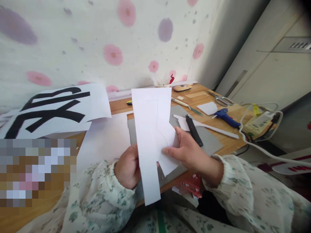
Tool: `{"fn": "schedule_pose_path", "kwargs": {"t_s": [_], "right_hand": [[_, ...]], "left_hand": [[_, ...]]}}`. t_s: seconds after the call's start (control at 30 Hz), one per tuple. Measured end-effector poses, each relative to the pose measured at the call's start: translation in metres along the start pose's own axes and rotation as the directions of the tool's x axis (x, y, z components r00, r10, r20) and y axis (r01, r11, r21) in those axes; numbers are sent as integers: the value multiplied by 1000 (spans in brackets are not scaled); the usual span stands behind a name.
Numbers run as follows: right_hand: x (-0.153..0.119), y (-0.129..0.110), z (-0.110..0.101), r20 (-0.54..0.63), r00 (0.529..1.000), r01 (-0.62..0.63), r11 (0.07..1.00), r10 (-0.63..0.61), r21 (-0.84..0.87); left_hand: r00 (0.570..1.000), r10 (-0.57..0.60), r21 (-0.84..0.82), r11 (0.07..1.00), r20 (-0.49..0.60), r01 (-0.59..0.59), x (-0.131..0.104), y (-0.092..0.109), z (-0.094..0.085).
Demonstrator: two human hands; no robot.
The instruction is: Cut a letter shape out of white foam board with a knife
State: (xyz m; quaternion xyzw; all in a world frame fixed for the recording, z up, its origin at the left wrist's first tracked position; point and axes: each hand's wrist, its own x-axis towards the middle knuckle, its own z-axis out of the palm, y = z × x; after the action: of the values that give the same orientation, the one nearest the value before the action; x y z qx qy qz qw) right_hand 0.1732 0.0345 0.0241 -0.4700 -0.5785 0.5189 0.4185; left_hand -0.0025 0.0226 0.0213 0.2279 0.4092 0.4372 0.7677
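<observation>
A white cut-out piece (147, 129) with a thin drawn line on its face is held upright above the table's front edge. My left hand (128, 166) grips its left side, the fingers partly hidden behind it. On the right, my right hand (186, 149) pinches the piece between thumb and fingers, close to the lower end of the drawn line. Below and behind the hands lies a grey cutting mat (211, 140). A black cutter (193, 130) rests on the mat, beside a long white strip (218, 130).
Paper with black strokes (58, 106) lies at the left. A blue glue gun (227, 118), scissors (222, 99), a white pen-like tool (180, 102), tweezers (196, 111) and a power strip (259, 123) with cables are at the right. A patterned wall stands behind.
</observation>
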Motion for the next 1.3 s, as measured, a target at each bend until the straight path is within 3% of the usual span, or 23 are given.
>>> {"fn": "schedule_pose_path", "kwargs": {"t_s": [0.2,0.4,0.47,0.7,0.87,1.03,1.2,1.3], "right_hand": [[-1,3,1,27,1000,1,993,-4,116],[-4,4,4,6,1000,-13,1000,14,-27],[-4,3,5,25,999,-31,999,31,-13],[-5,9,0,240,969,-140,932,60,334],[-8,11,-4,288,954,-191,911,85,364],[-7,9,-8,313,947,-190,917,77,351],[-7,5,-8,318,944,-205,916,91,345],[-8,4,-8,325,941,-205,916,89,345]], "left_hand": [[991,65,234,968,118,-92,-1,-8,-7],[954,269,491,818,134,-300,-4,-2,-12],[945,288,529,783,158,-327,-4,1,-12],[973,191,488,842,129,-230,-3,1,-17],[965,194,422,870,178,-253,-4,3,-15],[963,235,416,868,133,-269,-6,3,-11],[956,216,374,885,201,-278,-7,2,-9],[955,236,386,876,178,-288,-7,0,-10]]}}
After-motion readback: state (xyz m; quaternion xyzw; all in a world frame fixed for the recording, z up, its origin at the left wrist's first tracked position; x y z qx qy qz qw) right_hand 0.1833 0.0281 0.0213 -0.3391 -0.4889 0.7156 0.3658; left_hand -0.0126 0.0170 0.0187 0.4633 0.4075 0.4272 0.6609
